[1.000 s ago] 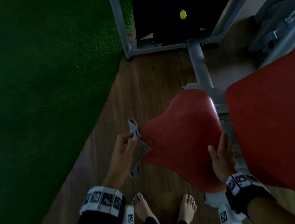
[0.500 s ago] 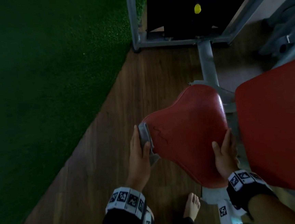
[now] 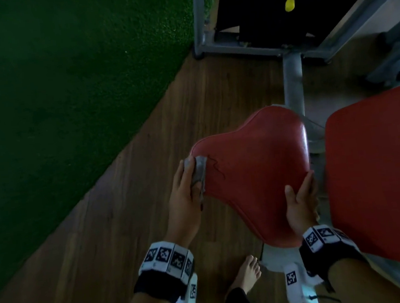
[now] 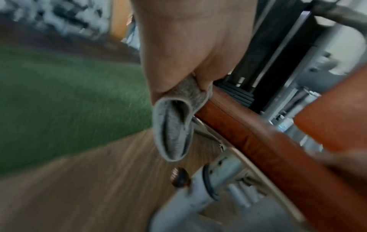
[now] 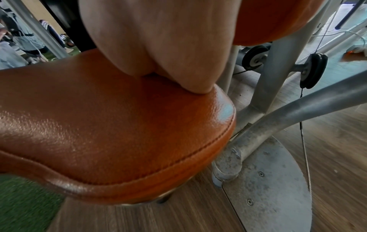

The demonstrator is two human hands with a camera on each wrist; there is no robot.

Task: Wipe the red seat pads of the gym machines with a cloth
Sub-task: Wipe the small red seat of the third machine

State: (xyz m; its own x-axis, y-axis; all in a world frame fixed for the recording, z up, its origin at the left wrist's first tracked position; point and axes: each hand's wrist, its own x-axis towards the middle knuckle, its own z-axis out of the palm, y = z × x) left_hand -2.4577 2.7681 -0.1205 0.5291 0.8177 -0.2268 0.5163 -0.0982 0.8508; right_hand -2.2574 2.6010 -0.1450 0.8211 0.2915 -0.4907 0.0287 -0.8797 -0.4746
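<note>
At the seat pad (image 3: 256, 170)'s left edge, the left hand (image 3: 186, 201) is pinching a grey cloth (image 3: 199, 173) whose loose fold may be slipping free; the right hand (image 3: 300, 203), fingers straight, is bracing the pad.

Dim head view; brighter, blurred wrist views.
Glare streaks the seat pad (image 3: 256, 170); motion blur smears the floor (image 4: 79, 196); edges bow.

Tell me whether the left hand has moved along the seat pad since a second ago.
Yes. The left hand and cloth slid up the seat pad edge, toward the machine frame.
</note>
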